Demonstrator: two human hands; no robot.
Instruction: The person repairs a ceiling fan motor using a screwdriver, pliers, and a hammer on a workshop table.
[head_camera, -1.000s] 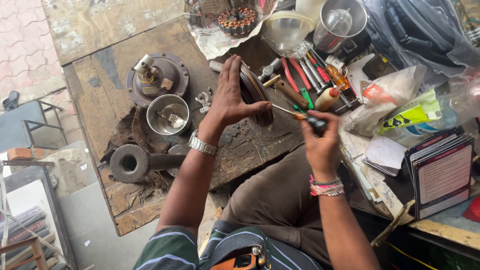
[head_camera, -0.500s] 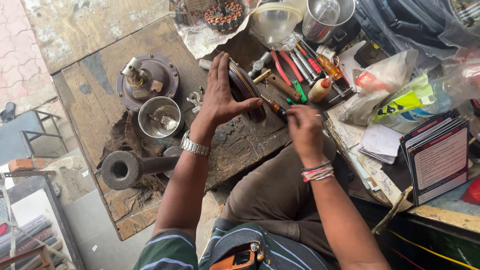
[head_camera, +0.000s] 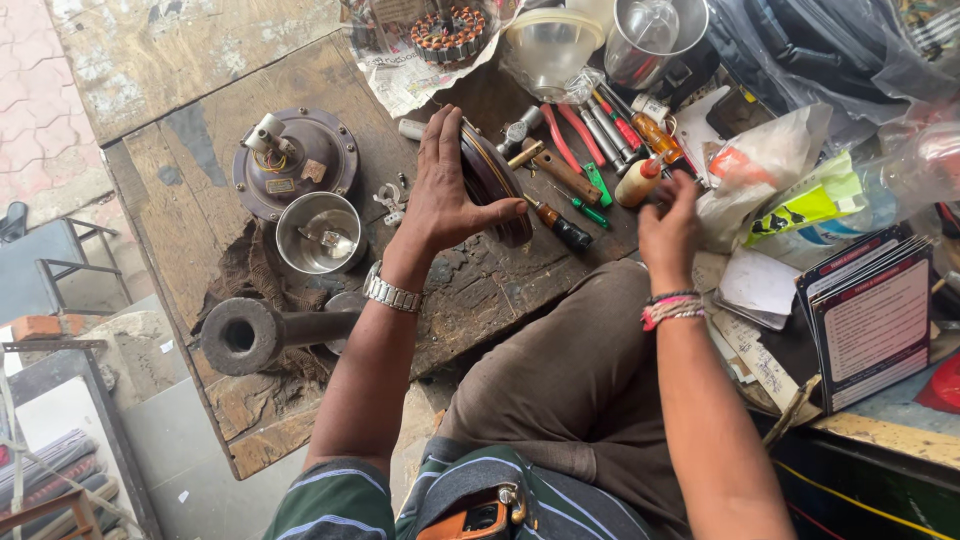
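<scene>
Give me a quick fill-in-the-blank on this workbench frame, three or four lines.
1. The left hand holds a dark round disc standing on its ____.
2. A metal ____ sits on the left wrist.
3. The right hand reaches toward the small ____ with a red cap.
4. The black-handled screwdriver lies on the ____.

Missing words: edge; watch; bottle; table

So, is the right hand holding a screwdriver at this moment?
No, the right hand is empty; the screwdriver lies on the wooden bench beside it.

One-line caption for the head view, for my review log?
Left hand steadies a round motor housing on edge on the wooden bench; right hand reaches among screwdrivers.
</scene>
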